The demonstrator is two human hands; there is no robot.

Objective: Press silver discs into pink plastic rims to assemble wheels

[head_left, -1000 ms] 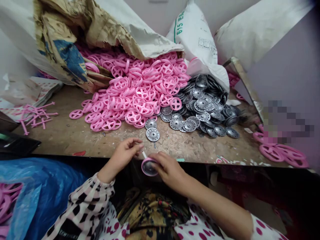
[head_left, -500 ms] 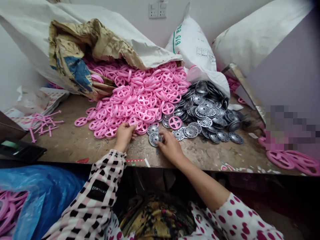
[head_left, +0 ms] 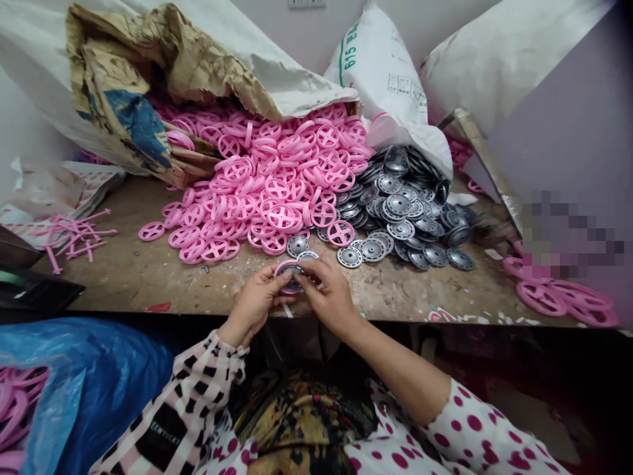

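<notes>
My left hand (head_left: 256,300) and my right hand (head_left: 329,297) meet over the near edge of the wooden table (head_left: 128,274). Together they pinch a pink wheel with a silver disc (head_left: 289,274) set in it. Both hands are closed on this piece. Just beyond my fingers lie loose silver discs (head_left: 298,245). A big heap of pink spoked wheels (head_left: 277,178) spills from a torn paper sack (head_left: 148,86). To its right a pile of dark silver discs (head_left: 410,211) spills from a white sack (head_left: 386,86).
Pink axle sticks (head_left: 74,234) lie at the table's left, by papers. A blue plastic bag (head_left: 84,382) with pink wheels sits low left. More pink wheels (head_left: 564,297) lie at the right edge. A large white bag (head_left: 509,53) leans at the back right.
My hands left the piles on the table and came back together near the edge, now holding a pink wheel and a silver disc. A second ago they held another assembled wheel lower down.
</notes>
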